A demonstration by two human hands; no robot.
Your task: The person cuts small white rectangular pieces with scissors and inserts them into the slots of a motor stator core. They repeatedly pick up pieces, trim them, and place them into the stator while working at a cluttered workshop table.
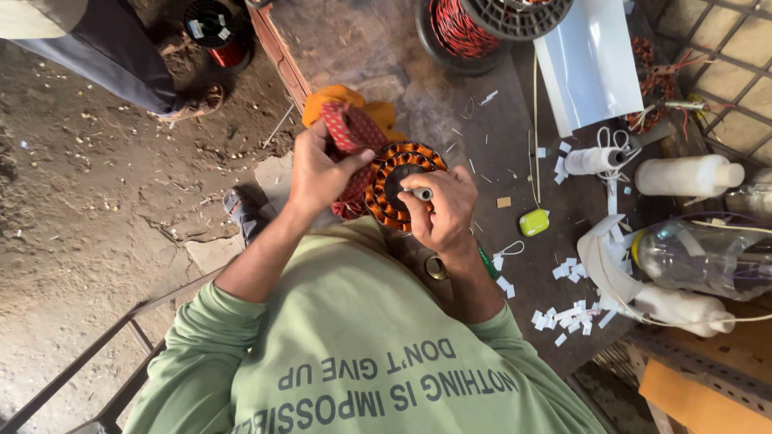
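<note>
The work went on at a dark, worn workbench [498, 153] set over a dusty earth floor [72, 201], the bench littered with small white paper scraps [567, 315]. A large black spool of red wire [474, 24] stood at the far edge, beside a white sheet [587, 56]; clear and white plastic bottles [691, 175] lay along the right side. Another person's dark trouser leg [104, 56] showed at the upper left.

Held up over the bench edge was a round stator ring wound with copper-orange coils [396, 183], its flat face turned to the camera and its axis pointing roughly up at the viewer. The left hand [322, 170] lay just to its left, fingers closed on a red patterned cloth [352, 133] that wrapped the ring's left rim. The right hand [442, 210] sat at the ring's lower right, touching it, thumb and fingers pinched on a small grey rod-like tool [421, 194] whose tip pointed left into the dark central hole. A small yellow-green block [534, 223] rested nearby.
</note>
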